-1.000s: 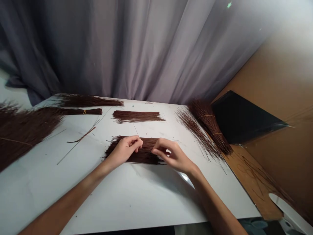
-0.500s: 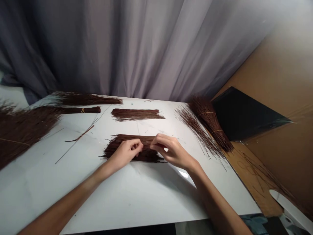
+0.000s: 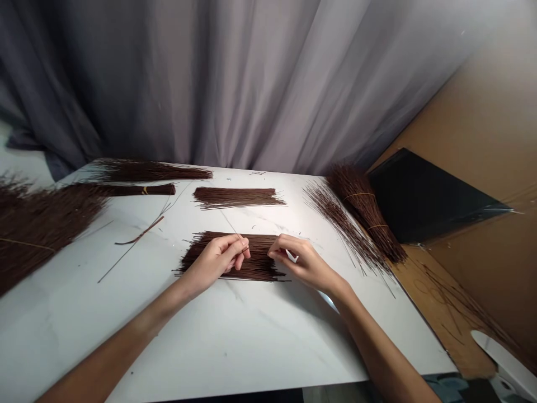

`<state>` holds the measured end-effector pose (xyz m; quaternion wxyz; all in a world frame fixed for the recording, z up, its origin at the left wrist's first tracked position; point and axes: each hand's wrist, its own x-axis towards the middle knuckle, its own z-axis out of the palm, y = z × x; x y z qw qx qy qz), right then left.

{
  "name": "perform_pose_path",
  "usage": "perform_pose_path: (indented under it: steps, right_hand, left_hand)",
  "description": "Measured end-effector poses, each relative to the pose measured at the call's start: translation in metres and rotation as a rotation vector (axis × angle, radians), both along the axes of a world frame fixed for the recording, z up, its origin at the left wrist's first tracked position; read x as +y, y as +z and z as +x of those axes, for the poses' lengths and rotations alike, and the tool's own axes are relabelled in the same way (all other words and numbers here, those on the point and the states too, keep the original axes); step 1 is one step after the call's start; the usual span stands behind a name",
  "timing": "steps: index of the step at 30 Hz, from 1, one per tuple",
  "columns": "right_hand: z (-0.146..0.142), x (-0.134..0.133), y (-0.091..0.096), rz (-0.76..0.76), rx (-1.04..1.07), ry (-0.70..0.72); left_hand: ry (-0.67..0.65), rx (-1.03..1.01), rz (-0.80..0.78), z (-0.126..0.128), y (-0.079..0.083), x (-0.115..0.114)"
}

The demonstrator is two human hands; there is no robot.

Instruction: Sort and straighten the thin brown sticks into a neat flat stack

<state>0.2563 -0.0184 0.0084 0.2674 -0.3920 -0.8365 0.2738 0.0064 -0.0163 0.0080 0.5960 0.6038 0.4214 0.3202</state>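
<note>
Several thin dark brown sticks lie side by side in a wide flat row on the white table, under both my hands. Above the row's middle, my left hand is closed in a pinch on one thin stick, which slants up and away to the left. My right hand hovers over the right end of the row, thumb and fingertips pressed together. Whatever lies between those fingertips is too small to make out. A second, narrower row of cut sticks rests farther back.
Tied bundles of longer twigs lie at the left and the right. Loose twigs fan out beside the right bundle. A tied strip with thin twigs lies left of the row. Grey curtain hangs behind the table.
My left hand has turned slightly, and a slanting stick now shows in its pinch. My right hand has shifted a little right, widening the space between the hands. The view has moved slightly.
</note>
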Motion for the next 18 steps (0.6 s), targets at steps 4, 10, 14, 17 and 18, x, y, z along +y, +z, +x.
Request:
perform_pose_path:
  steps: [4,10,14,17,18]
  right_hand:
    - [0.000,0.000,-0.001,0.118,-0.041,-0.008]
    - [0.003,0.001,0.002,0.263,-0.166,-0.054]
    - [0.003,-0.001,0.005,0.306,-0.230,-0.083]
    - [0.001,-0.002,0.005,0.356,-0.266,-0.081]
    - [0.001,-0.002,0.005,0.372,-0.273,-0.074]
  left_hand:
    - [0.004,0.010,0.045,0.000,-0.001,0.001]
    - [-0.049,-0.025,-0.024,0.000,-0.010,0.003]
    - [-0.046,0.022,-0.027,-0.001,-0.012,0.005]
    - [-0.031,0.057,-0.022,-0.002,-0.012,0.007]
    - [-0.026,0.067,-0.019,-0.002,-0.011,0.008]
